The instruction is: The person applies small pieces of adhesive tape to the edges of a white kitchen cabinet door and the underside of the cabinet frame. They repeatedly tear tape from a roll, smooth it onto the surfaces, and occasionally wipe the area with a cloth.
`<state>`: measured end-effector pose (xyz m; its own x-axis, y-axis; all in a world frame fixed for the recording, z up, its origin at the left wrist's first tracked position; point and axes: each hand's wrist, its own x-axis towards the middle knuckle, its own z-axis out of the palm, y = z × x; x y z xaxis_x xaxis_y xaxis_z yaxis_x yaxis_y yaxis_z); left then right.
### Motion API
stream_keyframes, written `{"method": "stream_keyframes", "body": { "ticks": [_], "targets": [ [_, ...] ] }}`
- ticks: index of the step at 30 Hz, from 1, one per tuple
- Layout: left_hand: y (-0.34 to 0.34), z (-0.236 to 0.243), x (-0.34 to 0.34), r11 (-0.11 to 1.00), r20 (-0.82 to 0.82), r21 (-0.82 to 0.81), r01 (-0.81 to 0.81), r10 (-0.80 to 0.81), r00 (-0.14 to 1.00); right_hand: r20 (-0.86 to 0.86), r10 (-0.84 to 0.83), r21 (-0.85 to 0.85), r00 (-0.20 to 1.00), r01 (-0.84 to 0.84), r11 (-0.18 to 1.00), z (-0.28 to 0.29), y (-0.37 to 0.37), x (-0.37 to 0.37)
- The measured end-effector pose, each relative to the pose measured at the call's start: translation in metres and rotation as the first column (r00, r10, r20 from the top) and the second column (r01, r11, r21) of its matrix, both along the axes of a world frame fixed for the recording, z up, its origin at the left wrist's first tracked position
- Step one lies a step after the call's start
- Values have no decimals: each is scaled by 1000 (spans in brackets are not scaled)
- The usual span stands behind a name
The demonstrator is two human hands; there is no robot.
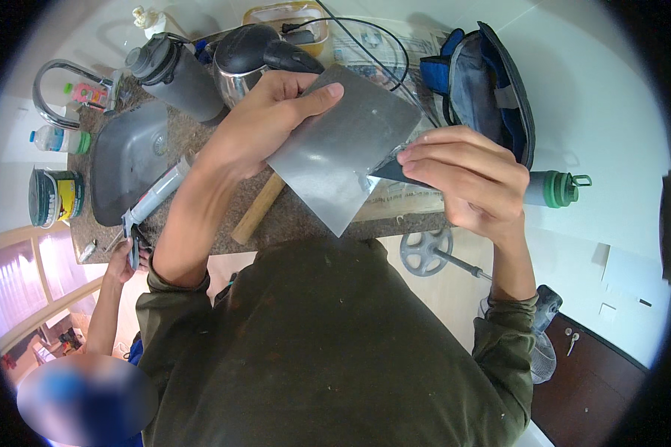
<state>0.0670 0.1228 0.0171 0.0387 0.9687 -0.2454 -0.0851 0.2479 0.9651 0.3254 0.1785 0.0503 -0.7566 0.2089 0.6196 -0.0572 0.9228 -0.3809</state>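
Observation:
My left hand (265, 119) grips a thin grey rectangular plate (343, 153) by its upper left edge, thumb on top and the other fingers behind. The plate is tilted above the counter. In my right hand (477, 175) a dark flat scraper-like piece (397, 173) is pinched, most of it hidden by the fingers. Its tip meets the plate's right edge, where clear, shiny material shows. A wooden handle (259, 208) lies on the counter below the plate; whatever it joins is hidden.
Left on the speckled counter (238, 242): a sink (130, 160), tub (54, 197) and bottles. Another person's hand (123, 261) holds a caulking gun (156, 195). A kettle (253, 63), grey jug (175, 78), tool bag (484, 89) and black cable (384, 30) stand behind; a green-capped bottle (563, 188) lies right.

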Motion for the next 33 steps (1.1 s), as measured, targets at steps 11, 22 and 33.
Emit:
{"method": "stream_keyframes", "body": {
  "ticks": [11,22,33],
  "targets": [
    [7,-12,-12,996,40,-88,-35,38,998,161,-118,-612,980,193,767,4,1,13],
    [-2,-22,11,955,-179,-221,-196,158,971,-550,-164,-355,819,-52,933,80,14,33],
    [4,-23,15,990,74,-113,87,-79,994,-827,-73,531,557,817,226,208,125,37]
  ]
}}
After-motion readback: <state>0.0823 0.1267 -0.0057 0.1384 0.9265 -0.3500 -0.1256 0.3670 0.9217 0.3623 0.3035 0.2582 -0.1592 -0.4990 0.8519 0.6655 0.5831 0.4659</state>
